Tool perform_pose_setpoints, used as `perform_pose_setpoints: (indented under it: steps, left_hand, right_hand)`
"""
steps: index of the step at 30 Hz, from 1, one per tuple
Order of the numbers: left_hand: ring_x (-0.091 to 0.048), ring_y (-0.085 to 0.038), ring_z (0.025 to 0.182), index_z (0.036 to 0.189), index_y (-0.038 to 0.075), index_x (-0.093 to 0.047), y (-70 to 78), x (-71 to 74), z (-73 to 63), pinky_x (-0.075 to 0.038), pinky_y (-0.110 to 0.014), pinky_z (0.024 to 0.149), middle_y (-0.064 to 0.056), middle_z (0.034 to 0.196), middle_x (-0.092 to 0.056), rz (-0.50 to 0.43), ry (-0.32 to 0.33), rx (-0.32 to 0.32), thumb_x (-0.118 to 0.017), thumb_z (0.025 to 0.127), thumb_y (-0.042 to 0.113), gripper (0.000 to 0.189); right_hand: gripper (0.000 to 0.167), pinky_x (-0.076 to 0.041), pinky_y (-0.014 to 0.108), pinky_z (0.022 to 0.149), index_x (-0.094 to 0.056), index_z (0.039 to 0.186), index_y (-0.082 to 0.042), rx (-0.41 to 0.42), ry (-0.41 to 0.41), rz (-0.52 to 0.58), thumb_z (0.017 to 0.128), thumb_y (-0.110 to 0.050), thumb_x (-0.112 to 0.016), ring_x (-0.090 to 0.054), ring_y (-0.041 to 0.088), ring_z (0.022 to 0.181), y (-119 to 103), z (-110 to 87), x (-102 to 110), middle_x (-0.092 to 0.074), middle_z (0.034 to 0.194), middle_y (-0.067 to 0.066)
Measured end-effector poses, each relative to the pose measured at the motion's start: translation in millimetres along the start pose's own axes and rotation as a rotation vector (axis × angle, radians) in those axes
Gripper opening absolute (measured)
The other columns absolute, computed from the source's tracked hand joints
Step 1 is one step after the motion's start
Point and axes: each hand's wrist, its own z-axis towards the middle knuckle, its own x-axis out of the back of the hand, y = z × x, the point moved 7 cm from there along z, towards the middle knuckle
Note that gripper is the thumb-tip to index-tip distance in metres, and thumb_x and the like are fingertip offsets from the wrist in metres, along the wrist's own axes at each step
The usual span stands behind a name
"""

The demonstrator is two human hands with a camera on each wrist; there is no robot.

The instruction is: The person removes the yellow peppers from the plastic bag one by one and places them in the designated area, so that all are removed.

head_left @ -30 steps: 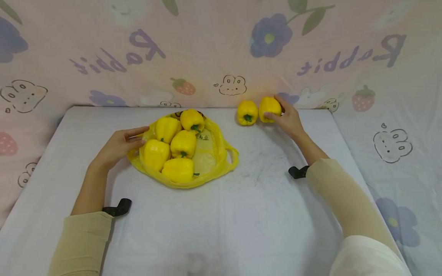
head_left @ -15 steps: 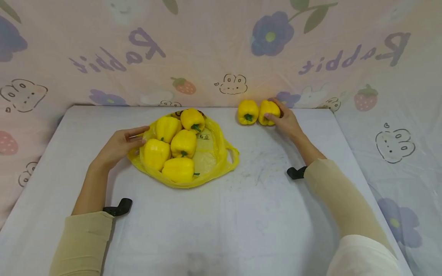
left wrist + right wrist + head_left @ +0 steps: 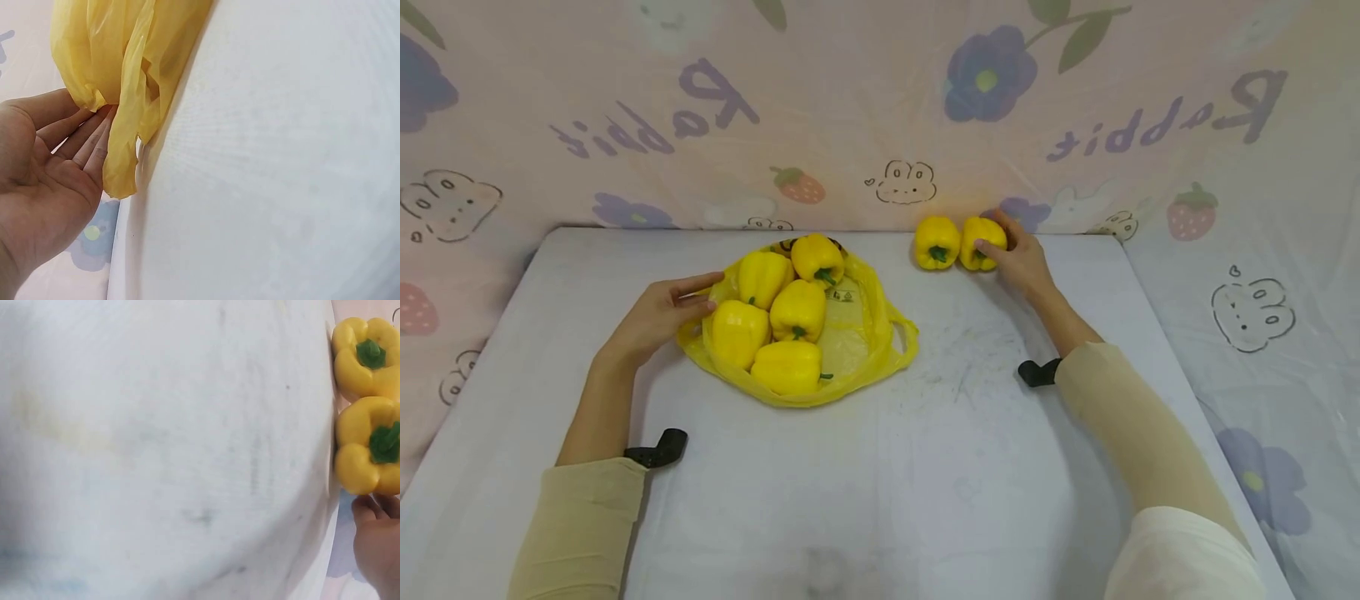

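Note:
A yellow plastic bag [image 3: 842,333] lies spread with its mouth up and holds several yellow bell peppers [image 3: 797,310]. At its left rim is my left hand [image 3: 658,312], thumb and fingertips pinching the plastic; in the left wrist view the fingertips go behind a loose fold of the bag [image 3: 122,150]. My right hand [image 3: 1018,257] grips a yellow bell pepper [image 3: 977,237] at the back of the table, thumb in front and fingers behind. Just left of it stands another yellow bell pepper [image 3: 937,242], its green stem facing forward. Both these peppers [image 3: 372,453] show in the right wrist view.
The table [image 3: 887,500] has a white cover with faint smudges. Along its back edge rises a pink printed cloth [image 3: 850,100], close behind the two peppers. A bag handle [image 3: 906,342] sticks out at the right. A black wrist mount sits on each forearm.
The right hand has brought its bell pepper slightly down and left, beside the other one. The left hand and the bag look the same.

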Motion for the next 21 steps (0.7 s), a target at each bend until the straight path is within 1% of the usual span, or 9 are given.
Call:
perform_pose_setpoints:
  steps: [3, 5, 6, 9, 11, 14, 17, 20, 21]
  left_hand:
    - [-0.040, -0.028, 0.140, 0.151, 0.012, -0.044, 0.9, 1.1, 0.8, -0.039, -0.035, 0.109, -0.010, 0.155, -0.040, 0.009, 0.001, -0.003, -0.062, 0.099, 0.033, 0.059]
    - [-0.037, -0.029, 0.141, 0.151, 0.012, -0.043, 0.6, 1.8, 0.5, -0.035, -0.045, 0.112, -0.010, 0.155, -0.040, 0.010, 0.003, 0.000, -0.063, 0.099, 0.034, 0.060]
    - [-0.036, -0.029, 0.142, 0.151, 0.012, -0.043, 0.4, 2.1, 0.2, -0.033, -0.048, 0.113, -0.009, 0.156, -0.040, 0.009, 0.005, 0.001, -0.063, 0.099, 0.035, 0.060]
    - [-0.033, -0.029, 0.143, 0.151, 0.011, -0.043, -0.8, 2.4, -0.7, -0.031, -0.049, 0.114, -0.008, 0.156, -0.039, 0.001, 0.007, 0.003, -0.063, 0.098, 0.035, 0.061]
    - [-0.033, -0.028, 0.144, 0.151, 0.010, -0.043, -1.2, 2.1, -1.1, -0.031, -0.048, 0.114, -0.008, 0.156, -0.040, -0.002, 0.006, 0.002, -0.062, 0.099, 0.035, 0.061]
    - [-0.035, -0.027, 0.142, 0.151, 0.011, -0.043, -0.6, 1.7, -1.2, -0.033, -0.046, 0.113, -0.007, 0.156, -0.040, 0.001, 0.002, -0.005, -0.062, 0.099, 0.036, 0.061]
    - [-0.037, -0.025, 0.142, 0.151, 0.013, -0.044, 0.5, 1.9, -1.4, -0.035, -0.042, 0.112, -0.006, 0.155, -0.041, 0.011, 0.004, -0.009, -0.062, 0.099, 0.037, 0.061]
    - [-0.037, -0.025, 0.142, 0.151, 0.013, -0.044, 1.7, 2.1, -1.7, -0.035, -0.042, 0.112, -0.005, 0.155, -0.042, 0.014, 0.008, -0.009, -0.062, 0.099, 0.037, 0.060]
    - [-0.037, -0.026, 0.142, 0.151, 0.013, -0.044, 2.2, 2.0, -1.9, -0.034, -0.043, 0.113, -0.006, 0.155, -0.041, 0.010, 0.006, -0.009, -0.062, 0.099, 0.036, 0.060]
  right_hand:
    - [0.072, -0.026, 0.030, 0.118, -0.037, 0.154, -0.014, 0.060, 0.022, 0.082, 0.093, -0.034, -0.070, -0.033, 0.019, 0.145, -11, -1.0, 3, -0.037, 0.158, 0.005]
    - [0.069, -0.027, 0.031, 0.117, -0.040, 0.152, -0.008, 0.101, 0.036, 0.121, 0.093, -0.026, -0.071, -0.035, 0.023, 0.144, -22, -4.1, 5, -0.039, 0.156, 0.009]
    - [0.066, -0.028, 0.033, 0.117, -0.042, 0.150, -0.006, 0.123, 0.044, 0.135, 0.093, -0.022, -0.071, -0.035, 0.025, 0.144, -27, -6.0, 6, -0.040, 0.155, 0.011]
    - [0.059, -0.030, 0.038, 0.116, -0.047, 0.146, 0.000, 0.192, 0.077, 0.137, 0.093, -0.016, -0.070, -0.038, 0.030, 0.141, -43, -12.8, 6, -0.044, 0.152, 0.015]
    - [0.056, -0.031, 0.040, 0.115, -0.049, 0.143, 0.002, 0.237, 0.097, 0.142, 0.093, -0.014, -0.070, -0.040, 0.031, 0.140, -51, -14.7, 6, -0.046, 0.150, 0.016]
    - [0.054, -0.033, 0.036, 0.114, -0.053, 0.142, -0.001, 0.296, 0.120, 0.140, 0.093, -0.016, -0.071, -0.045, 0.029, 0.137, -53, -11.7, 5, -0.051, 0.147, 0.013]
    - [0.052, -0.034, 0.033, 0.114, -0.056, 0.139, -0.003, 0.346, 0.123, 0.161, 0.091, -0.014, -0.073, -0.047, 0.024, 0.135, -58, -8.2, 3, -0.054, 0.144, 0.010]
    - [0.052, -0.034, 0.033, 0.114, -0.058, 0.138, -0.003, 0.365, 0.105, 0.177, 0.090, -0.010, -0.074, -0.047, 0.019, 0.135, -68, -8.2, -2, -0.055, 0.144, 0.009]
    - [0.052, -0.033, 0.034, 0.115, -0.057, 0.138, -0.002, 0.371, 0.095, 0.190, 0.089, -0.008, -0.074, -0.046, 0.019, 0.136, -72, -8.3, -4, -0.055, 0.144, 0.010]
